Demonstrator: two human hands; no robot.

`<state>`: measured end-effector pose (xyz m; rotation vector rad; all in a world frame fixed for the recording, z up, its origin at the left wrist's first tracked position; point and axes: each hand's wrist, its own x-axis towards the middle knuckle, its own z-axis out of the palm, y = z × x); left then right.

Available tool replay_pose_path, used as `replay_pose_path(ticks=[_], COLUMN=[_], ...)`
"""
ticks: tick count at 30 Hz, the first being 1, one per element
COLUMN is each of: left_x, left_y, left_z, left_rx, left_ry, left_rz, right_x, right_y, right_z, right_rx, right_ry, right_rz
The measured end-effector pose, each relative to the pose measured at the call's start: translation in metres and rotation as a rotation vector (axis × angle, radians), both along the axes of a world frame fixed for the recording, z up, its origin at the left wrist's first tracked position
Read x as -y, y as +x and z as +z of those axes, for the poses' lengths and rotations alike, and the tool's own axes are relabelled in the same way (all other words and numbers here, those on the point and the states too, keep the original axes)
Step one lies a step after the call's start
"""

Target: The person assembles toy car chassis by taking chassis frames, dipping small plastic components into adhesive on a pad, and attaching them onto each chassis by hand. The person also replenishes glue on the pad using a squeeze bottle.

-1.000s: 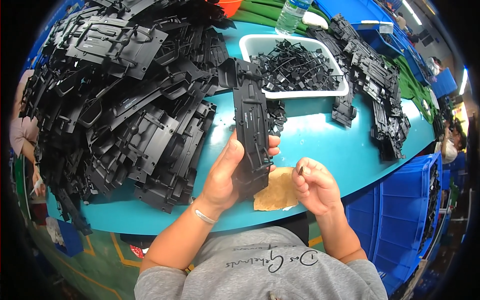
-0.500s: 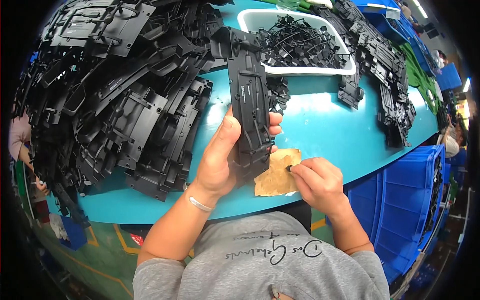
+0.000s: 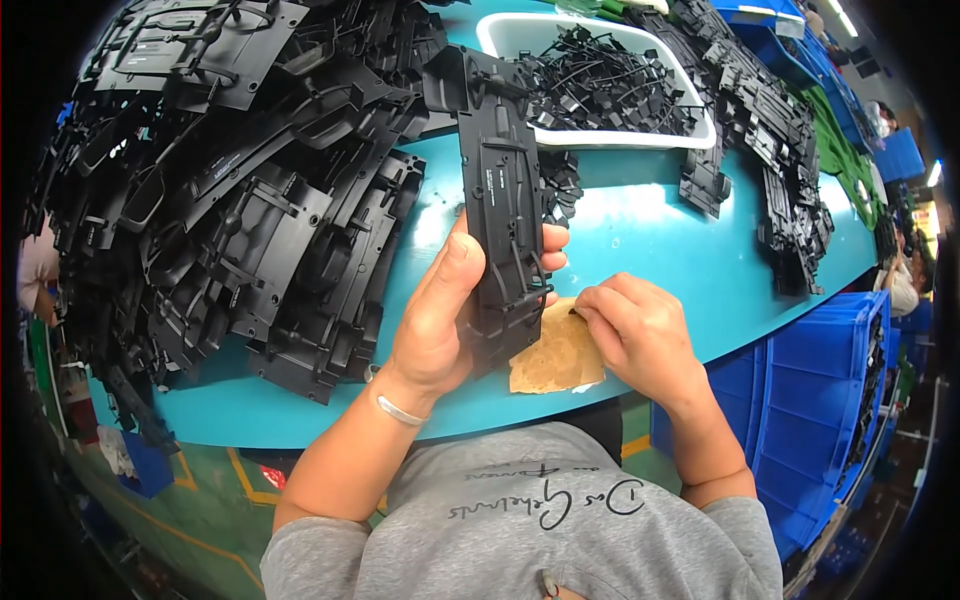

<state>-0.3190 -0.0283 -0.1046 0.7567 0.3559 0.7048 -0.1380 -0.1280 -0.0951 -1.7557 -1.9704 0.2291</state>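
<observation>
My left hand point(image 3: 440, 310) is wrapped round the lower part of a long black plastic panel point(image 3: 500, 190), held upright and slightly tilted over the table. Its ribbed, clip-studded face is toward me, and fingertips show past its right edge. Lower right of the panel, my right hand point(image 3: 640, 335) pinches a small black piece whose shape is mostly hidden by the fingers. This pinch sits over the top right of a brown, stained sheet of paper point(image 3: 555, 358) lying near the table's front edge.
Stacked black panels point(image 3: 270, 240) crowd the left of the turquoise table point(image 3: 640, 240). A white tub point(image 3: 560, 138) of small black clips stands at the back, with loose clips point(image 3: 560, 190) before it. More black parts point(image 3: 770, 140) lie far right, beside blue crates point(image 3: 810, 400).
My right hand has moved up a little from the middle of the brown paper, still pinching the small black piece. The left hand and panel have barely shifted.
</observation>
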Motion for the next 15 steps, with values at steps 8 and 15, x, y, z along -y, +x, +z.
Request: replay_pose_path(ticks=[8,15], left_x=[0.0003,-0.0005], left_y=[-0.0001,0.0007], left_z=[-0.0022,-0.0014], left_rx=[0.005,-0.007], left_ry=[-0.010,0.011], left_rz=[-0.004,-0.001], right_x=[0.0017,0.0042], right_y=[-0.0003,0.0023], right_z=[0.0104,0.0060], right_rx=[0.090,0.101], right_ry=[-0.133,-0.061], right_rz=[0.114,0.112])
